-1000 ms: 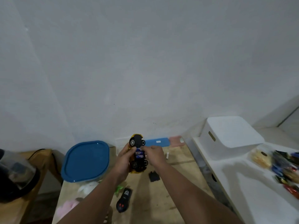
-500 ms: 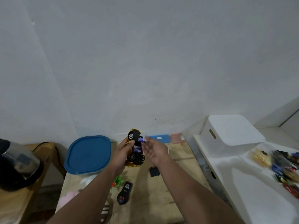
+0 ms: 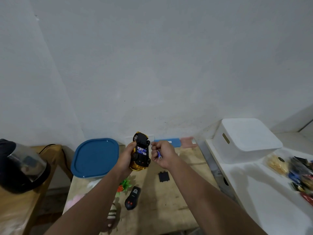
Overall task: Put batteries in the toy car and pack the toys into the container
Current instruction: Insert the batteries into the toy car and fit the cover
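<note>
**Car upturned in one hand, battery in the other**

Both forearms reach forward over the wooden bench. The left hand grips the toy car underside up, above the bench's far edge; two batteries show in its open bay. Just beside it, apart, the right hand curls round one battery. On the bench lie one black battery cover and one remote. One blue-lidded container sits at the far left corner.
</note>
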`<state>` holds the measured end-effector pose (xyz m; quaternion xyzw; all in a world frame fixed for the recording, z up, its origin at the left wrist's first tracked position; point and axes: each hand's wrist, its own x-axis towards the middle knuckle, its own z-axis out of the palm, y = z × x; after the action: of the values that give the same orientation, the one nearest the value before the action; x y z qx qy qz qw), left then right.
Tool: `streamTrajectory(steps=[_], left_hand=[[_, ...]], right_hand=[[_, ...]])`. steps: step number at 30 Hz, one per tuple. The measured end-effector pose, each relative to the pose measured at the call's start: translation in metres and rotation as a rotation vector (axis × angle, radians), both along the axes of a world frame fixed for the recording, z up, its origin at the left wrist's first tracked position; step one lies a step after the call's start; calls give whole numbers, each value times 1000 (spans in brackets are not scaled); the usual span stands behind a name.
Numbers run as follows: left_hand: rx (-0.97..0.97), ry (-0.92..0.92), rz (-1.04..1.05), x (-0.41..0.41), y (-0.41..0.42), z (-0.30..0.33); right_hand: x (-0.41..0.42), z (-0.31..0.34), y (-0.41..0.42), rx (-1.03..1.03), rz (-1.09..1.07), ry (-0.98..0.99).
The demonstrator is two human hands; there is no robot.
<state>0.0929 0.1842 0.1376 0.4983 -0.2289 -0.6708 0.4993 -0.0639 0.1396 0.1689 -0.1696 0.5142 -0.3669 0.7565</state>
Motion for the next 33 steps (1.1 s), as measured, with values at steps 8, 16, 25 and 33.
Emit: streamTrajectory(steps=[8,16,25,33], left_hand=[[13,12,-73,6,1,6],[104,-28,-114,12,6,3],[171,-80,-181,10,18,-9],[167,-125,-224,9,25,-14]], right_hand=[[7,-18,1,-1072,531,994],[1,-21,2,-1383,704,1180],[-2,-28,8,-1496,875,1288],[0,-31,18,-1476,847,1260]])
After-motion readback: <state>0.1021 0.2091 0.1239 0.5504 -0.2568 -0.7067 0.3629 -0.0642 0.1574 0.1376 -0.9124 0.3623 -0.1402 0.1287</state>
